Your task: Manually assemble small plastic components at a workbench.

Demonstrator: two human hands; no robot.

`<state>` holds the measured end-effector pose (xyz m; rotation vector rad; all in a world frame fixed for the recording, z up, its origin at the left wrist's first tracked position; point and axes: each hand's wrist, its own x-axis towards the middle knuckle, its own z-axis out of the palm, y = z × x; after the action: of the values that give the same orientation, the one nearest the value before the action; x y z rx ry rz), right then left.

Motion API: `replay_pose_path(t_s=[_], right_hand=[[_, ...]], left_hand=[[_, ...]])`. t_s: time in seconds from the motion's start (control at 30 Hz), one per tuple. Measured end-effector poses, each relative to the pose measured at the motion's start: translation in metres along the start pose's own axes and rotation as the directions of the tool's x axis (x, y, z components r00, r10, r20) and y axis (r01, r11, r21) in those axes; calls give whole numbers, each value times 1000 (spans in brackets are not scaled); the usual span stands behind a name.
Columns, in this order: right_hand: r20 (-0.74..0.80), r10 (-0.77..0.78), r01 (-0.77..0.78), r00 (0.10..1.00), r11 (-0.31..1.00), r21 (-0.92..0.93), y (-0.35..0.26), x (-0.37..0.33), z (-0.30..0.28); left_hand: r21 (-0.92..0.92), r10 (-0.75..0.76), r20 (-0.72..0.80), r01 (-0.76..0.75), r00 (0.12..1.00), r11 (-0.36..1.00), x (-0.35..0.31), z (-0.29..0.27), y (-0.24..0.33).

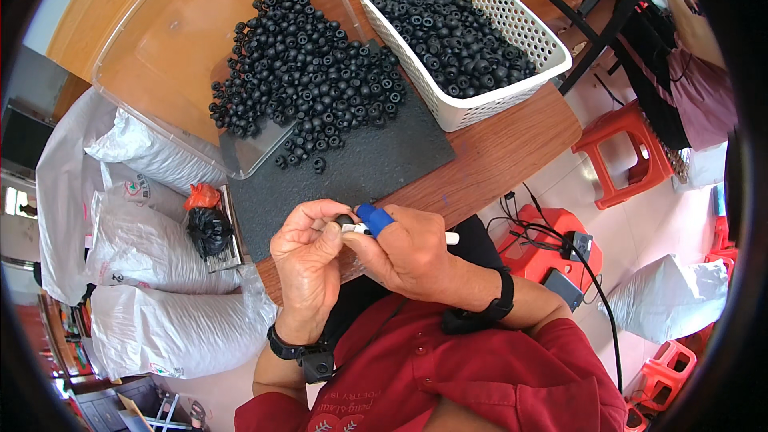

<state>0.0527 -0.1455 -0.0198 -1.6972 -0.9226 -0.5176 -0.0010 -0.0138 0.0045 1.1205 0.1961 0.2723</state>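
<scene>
My left hand [308,260] pinches a small round black part [344,220] between thumb and fingertips, just past the table's near edge. In my right hand [416,252] is a slim white pen-like tool [452,238], its tip end meeting the black part. A blue wrap [374,218] covers one right finger. Beyond my hands, a heap of similar black ring-shaped parts [312,72] spills from a clear plastic bin [276,150] onto a dark mat [384,160]. The white perforated basket [458,112] to its right holds many more such parts [448,32].
White sacks [168,328] stack up at left, near a black plastic bag [210,232]. Right of the wooden table [520,140] are a red stool [624,152], a red case [552,248] with black cables, and another white sack [668,300]. Another person [696,88] is at far right.
</scene>
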Motion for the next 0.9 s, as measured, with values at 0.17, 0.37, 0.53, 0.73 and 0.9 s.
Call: replay_pose_path(t_s=[0.17, 0.37, 0.53, 0.73, 0.9], right_hand=[[-20, 187, -180, 982, 966, 184, 5, -6, -3], [-7, 331, -320, 944, 919, 228, 8, -12, -15], [-46, 332, -314, 942, 924, 219, 6, -13, -18], [-21, 353, -342, 935, 919, 195, 3, -16, -22], [-29, 359, -347, 933, 918, 195, 8, -15, -26]], left_hand=[[-129, -22, 69, 31, 997, 991, 6, 0, 1], [43, -16, 68, 13, 998, 999, 25, 8, 9], [299, 125, 194, -180, 973, 937, 74, 59, 35], [473, 195, 364, -361, 911, 804, 170, 131, 60], [507, 265, 333, -409, 905, 759, 185, 107, 67]])
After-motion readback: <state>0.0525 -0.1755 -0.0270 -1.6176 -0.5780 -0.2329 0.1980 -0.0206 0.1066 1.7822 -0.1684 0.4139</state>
